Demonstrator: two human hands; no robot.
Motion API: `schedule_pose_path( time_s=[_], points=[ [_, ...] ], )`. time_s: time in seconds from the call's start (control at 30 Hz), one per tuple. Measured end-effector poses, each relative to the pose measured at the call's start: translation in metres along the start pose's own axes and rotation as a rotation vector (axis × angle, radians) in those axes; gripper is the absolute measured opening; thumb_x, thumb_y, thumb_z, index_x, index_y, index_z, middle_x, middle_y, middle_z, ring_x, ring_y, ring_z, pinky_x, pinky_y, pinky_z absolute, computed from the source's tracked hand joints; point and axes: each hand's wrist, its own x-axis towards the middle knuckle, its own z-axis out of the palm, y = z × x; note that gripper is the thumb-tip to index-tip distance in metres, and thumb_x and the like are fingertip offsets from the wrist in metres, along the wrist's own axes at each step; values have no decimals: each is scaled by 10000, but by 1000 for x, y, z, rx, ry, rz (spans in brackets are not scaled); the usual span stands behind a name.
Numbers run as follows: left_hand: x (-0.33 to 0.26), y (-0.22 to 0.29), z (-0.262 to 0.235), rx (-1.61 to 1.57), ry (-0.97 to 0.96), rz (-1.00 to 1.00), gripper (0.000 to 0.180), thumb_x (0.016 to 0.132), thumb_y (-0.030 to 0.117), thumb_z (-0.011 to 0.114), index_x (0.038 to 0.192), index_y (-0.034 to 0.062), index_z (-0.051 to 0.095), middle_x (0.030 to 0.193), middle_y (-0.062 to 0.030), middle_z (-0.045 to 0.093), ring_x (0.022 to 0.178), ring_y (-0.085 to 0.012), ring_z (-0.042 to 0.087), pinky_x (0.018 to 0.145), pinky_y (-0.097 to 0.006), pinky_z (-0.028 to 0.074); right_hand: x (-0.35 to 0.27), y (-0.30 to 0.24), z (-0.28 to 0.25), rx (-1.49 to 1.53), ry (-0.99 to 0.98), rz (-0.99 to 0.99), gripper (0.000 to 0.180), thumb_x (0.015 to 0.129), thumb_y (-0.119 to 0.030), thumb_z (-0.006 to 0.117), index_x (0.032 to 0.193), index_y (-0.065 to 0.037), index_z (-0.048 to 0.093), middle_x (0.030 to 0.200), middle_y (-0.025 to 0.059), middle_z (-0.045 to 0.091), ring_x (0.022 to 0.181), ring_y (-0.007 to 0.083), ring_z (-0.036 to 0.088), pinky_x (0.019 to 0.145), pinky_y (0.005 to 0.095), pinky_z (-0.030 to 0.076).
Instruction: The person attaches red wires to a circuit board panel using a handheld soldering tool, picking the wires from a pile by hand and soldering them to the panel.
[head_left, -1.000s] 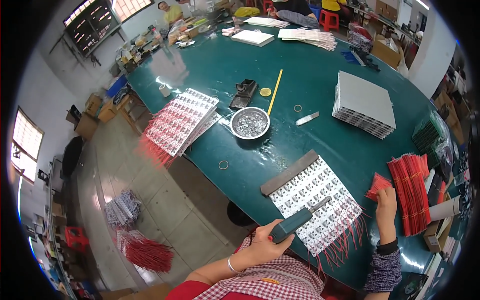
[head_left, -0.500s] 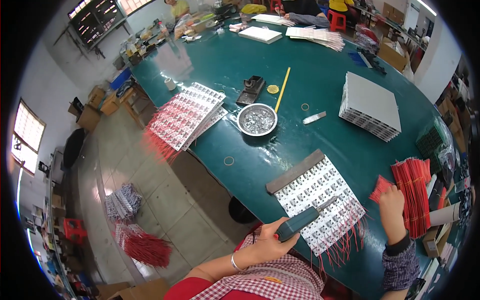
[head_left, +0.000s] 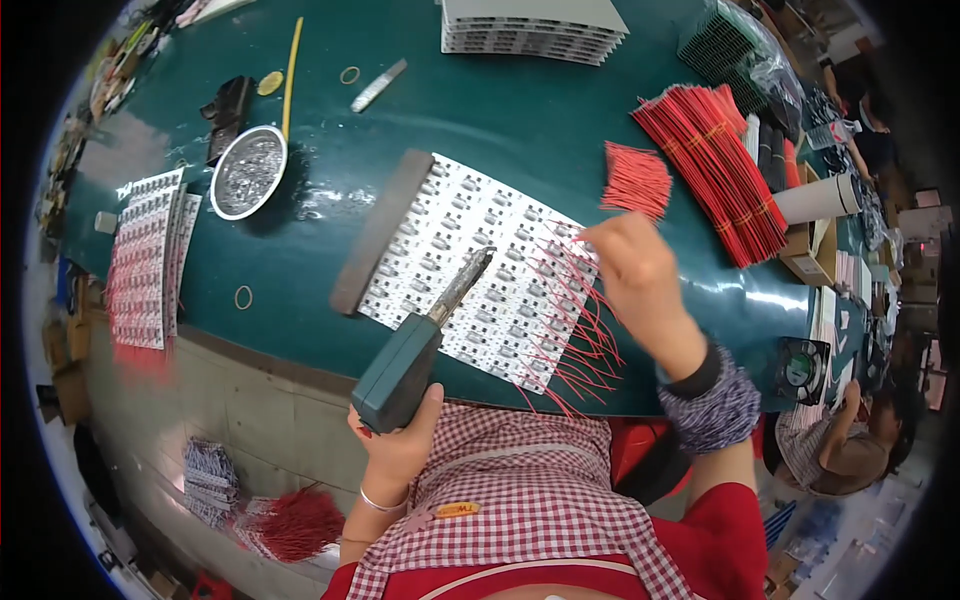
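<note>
Panel (head_left: 505,292), white and set with rows of small metal parts, lies on the bench (head_left: 310,300), a dark bar (head_left: 385,235) along its 10 o'clock edge and loose red leads (head_left: 588,352) trailing off its 4 o'clock edge. Change of state: the right hand (head_left: 638,268) has left the small wire bundle (head_left: 637,180) at 2 o'clock and now stands at the panel's upper right edge; the view has also swung. In effect, the hand has passed from wire supply to workpiece, and one more wire is probably being presented. Right grip: narrow, fingertips together, apparently pinching a red wire (head_left: 577,238); the panel extends toward 9 o'clock from these fingertips. Left grip: the left hand (head_left: 402,448) is wrapped around the green handle of a hot-tip tool (head_left: 395,372); the panel lies at 1 o'clock from it. The tool's tip is above the panel's middle, apart from the right fingertips; contact with the surface cannot be confirmed. Farther out: large wire bundles (head_left: 715,175) at 2 o'clock, metal bowl (head_left: 250,172) at 10 o'clock, board stack (head_left: 530,35) at 12 o'clock.
</note>
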Motion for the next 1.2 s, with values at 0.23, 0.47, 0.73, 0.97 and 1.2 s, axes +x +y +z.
schedule_pose_path(
  time_s=[0.23, 0.47, 0.73, 0.97, 1.2],
  points=[
    [12, 3, 9, 168, -76, 193, 241, 796, 10, 832, 1010, -34, 729, 947, -97, 743, 784, -144, 688, 675, -276, 540, -23, -33, 43, 75, 37, -11, 291, 718, 47, 661, 1004, 3, 696, 900, 92, 624, 832, 272, 615, 695, 363, 527],
    [21, 7, 16, 342, -195, 294, 195, 798, -21, 790, 979, -47, 723, 910, -99, 715, 698, -134, 650, 612, -274, 512, -28, -30, 49, -30, -63, -66, 323, 709, -1, 676, 1029, 40, 694, 916, 101, 587, 859, 264, 584, 709, 337, 519],
    [27, 13, 21, 368, -238, 279, 182, 800, -47, 759, 977, -59, 719, 909, -98, 705, 707, -119, 646, 619, -258, 510, -27, -34, 48, -25, -82, -34, 402, 689, 58, 656, 1088, 52, 702, 931, 110, 601, 844, 276, 585, 692, 361, 519],
    [29, 11, 21, 461, -257, 346, 172, 792, -45, 754, 954, -47, 696, 871, -91, 689, 684, -124, 639, 615, -260, 508, -27, -35, 49, -36, -96, -37, 389, 698, 42, 654, 1084, 64, 697, 932, 124, 598, 848, 283, 585, 700, 363, 519],
    [29, 9, 19, 522, -279, 382, 145, 782, -48, 746, 909, -42, 676, 821, -96, 656, 639, -153, 626, 581, -277, 489, -27, -36, 49, -42, -103, -27, 380, 707, 32, 659, 1084, 67, 696, 931, 121, 596, 846, 278, 582, 700, 360, 516]
  ],
)
